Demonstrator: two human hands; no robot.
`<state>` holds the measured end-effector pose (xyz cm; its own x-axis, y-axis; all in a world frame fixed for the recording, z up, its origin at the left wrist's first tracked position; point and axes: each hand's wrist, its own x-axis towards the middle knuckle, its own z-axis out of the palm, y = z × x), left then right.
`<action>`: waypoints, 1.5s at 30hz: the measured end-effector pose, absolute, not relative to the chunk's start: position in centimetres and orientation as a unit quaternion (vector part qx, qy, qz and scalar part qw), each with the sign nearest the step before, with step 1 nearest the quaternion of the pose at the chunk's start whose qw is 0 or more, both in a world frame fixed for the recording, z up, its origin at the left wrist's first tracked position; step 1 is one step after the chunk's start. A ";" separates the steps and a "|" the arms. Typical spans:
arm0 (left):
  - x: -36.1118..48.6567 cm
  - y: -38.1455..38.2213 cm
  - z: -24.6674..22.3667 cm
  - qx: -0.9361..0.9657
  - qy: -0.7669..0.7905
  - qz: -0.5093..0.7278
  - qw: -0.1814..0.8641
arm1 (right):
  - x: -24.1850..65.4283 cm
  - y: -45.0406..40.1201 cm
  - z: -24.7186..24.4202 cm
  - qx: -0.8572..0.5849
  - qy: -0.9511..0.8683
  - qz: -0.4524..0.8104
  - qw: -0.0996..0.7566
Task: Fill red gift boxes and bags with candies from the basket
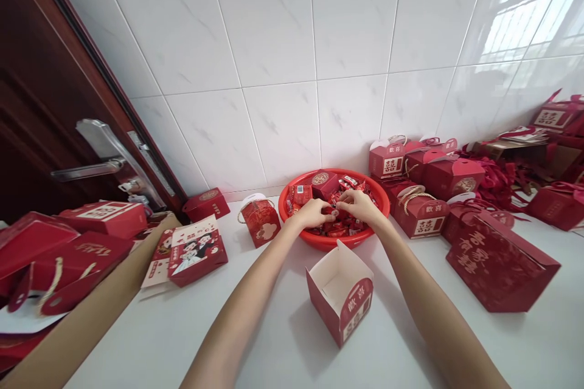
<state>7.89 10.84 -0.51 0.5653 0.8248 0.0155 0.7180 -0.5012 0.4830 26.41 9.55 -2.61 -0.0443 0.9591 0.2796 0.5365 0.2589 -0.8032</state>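
Both hands reach into a round red basket (286,228) filled with red-wrapped candies (340,231). My left hand (314,214) has its fingers bent together over the candies. Close beside it, my right hand (358,205) pinches at a small wrapped candy, its fingertips nearly meeting the left ones. What either hand holds is too small to make out. Nearer to me than the basket stands an open red box (340,304) with a pale inside, nothing visible in it. A small red box (325,183) lies in the basket behind the hands.
Closed red gift boxes (426,216) and a large red box (502,261) stand at right. Left are a rope-handled box (260,220), a box with a printed couple (198,253) and a cardboard carton (98,298) beside red boxes. A tiled wall (283,127) rises behind.
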 end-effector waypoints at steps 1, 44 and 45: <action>7.8 10.9 -0.5 0.853 0.446 0.142 0.230 | 26.5 9.5 -2.6 -0.538 -0.668 0.270 0.438; 9.1 10.0 0.4 0.883 0.461 -0.031 0.085 | 26.5 8.1 -1.1 -0.423 -0.502 0.434 0.616; 9.0 10.0 0.4 0.879 0.468 -0.027 0.083 | 26.5 8.1 -1.1 -0.425 -0.503 0.433 0.616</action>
<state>9.00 9.96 0.35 0.5601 0.8190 -0.1245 0.8278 -0.5478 0.1207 26.52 8.14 -1.08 0.1193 0.9606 0.2511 -0.1055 0.2638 -0.9588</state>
